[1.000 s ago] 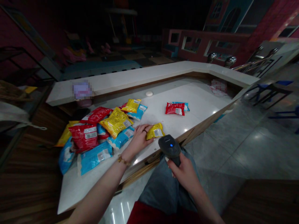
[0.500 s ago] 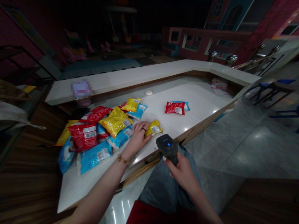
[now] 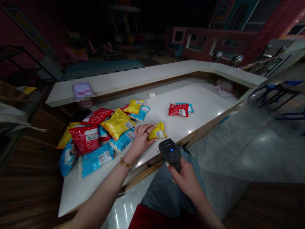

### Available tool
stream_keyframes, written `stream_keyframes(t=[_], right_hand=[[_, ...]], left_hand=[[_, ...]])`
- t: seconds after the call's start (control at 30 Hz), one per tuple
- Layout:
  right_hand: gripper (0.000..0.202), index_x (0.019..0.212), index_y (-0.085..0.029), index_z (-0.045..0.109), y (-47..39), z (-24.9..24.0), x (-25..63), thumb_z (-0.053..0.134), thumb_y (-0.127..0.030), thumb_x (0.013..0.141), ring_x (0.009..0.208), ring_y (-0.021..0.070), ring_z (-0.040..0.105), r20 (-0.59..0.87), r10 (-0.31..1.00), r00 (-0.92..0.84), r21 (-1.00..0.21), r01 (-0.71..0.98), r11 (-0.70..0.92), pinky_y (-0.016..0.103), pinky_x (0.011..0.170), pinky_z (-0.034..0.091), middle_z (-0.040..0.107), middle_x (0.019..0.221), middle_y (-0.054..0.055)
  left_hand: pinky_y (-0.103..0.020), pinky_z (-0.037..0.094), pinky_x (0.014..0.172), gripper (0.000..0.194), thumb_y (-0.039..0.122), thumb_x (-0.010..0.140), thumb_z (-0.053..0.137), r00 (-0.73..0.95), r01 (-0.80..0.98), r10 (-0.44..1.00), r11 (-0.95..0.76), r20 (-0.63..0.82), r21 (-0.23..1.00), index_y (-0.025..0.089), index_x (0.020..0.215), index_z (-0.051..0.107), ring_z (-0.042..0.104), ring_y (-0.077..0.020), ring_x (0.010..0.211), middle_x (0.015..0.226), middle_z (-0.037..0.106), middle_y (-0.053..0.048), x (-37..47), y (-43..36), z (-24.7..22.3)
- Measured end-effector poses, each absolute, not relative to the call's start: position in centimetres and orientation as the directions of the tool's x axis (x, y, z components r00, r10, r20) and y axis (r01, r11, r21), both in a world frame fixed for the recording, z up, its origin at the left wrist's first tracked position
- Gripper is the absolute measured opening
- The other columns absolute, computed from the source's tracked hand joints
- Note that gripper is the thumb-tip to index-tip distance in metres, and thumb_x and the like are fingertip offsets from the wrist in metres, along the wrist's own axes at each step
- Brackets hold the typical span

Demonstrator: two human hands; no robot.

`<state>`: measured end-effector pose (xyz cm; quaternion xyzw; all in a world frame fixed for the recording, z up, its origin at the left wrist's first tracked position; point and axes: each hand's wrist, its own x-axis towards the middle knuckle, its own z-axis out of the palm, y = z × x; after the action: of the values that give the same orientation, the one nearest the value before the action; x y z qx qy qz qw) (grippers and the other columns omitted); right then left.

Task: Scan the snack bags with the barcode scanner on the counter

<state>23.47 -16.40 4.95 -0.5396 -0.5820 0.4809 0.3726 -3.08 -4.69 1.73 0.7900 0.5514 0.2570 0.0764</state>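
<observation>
My left hand (image 3: 142,136) grips the left end of a small yellow snack bag (image 3: 158,131), whose barcode label faces up toward me. In my right hand (image 3: 184,175) is a dark handheld barcode scanner (image 3: 170,150) with a blue light on top; its head points at the yellow bag from close by. Left of my left hand lies a heap of snack bags, among them a large yellow bag (image 3: 118,124), a red bag (image 3: 85,140) and a blue bag (image 3: 96,160). Farther right, a red bag (image 3: 178,110) partly covers a blue bag (image 3: 190,107).
The bags lie on a white counter (image 3: 202,95) with a raised ledge (image 3: 143,74) along its far side. A white round object (image 3: 152,94) sits near the ledge. A crumpled white plastic bag (image 3: 224,87) is at the far right corner. Dark stools (image 3: 281,92) stand beyond.
My left hand has closed on the small yellow bag and tilted it slightly, so its barcode label shows more fully. The scanner has barely moved.
</observation>
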Motion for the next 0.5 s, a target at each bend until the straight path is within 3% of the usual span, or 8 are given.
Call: stream_keyframes(t=[0.2,0.5], right_hand=[[0.029,0.104,-0.029,0.077,-16.54,4.96,23.67,0.071,-0.057,0.097,0.060,0.0324,0.076,-0.109,0.982,-0.152,-0.955,0.291,-0.061,0.033,0.049,0.051,0.064,0.058,0.000],[0.029,0.102,-0.029,0.078,-16.75,4.58,23.86,0.076,-0.058,0.098,0.059,0.0324,0.076,-0.095,0.988,-0.120,-0.958,0.281,-0.058,0.034,0.049,0.055,0.066,0.059,0.000]], left_hand=[[-0.061,0.040,0.145,0.057,0.021,0.108,0.079,0.245,0.833,0.918,-0.364,0.312,0.417,0.029,0.164,0.078,0.066,-0.0364,0.156,0.162,0.078,-0.013,-2.98,-4.58,1.53],[-0.060,0.044,0.144,0.062,0.033,0.109,0.088,0.268,0.834,0.906,-0.388,0.327,0.392,0.031,0.168,0.074,0.066,-0.0364,0.155,0.165,0.076,-0.012,-3.35,-4.56,1.39]])
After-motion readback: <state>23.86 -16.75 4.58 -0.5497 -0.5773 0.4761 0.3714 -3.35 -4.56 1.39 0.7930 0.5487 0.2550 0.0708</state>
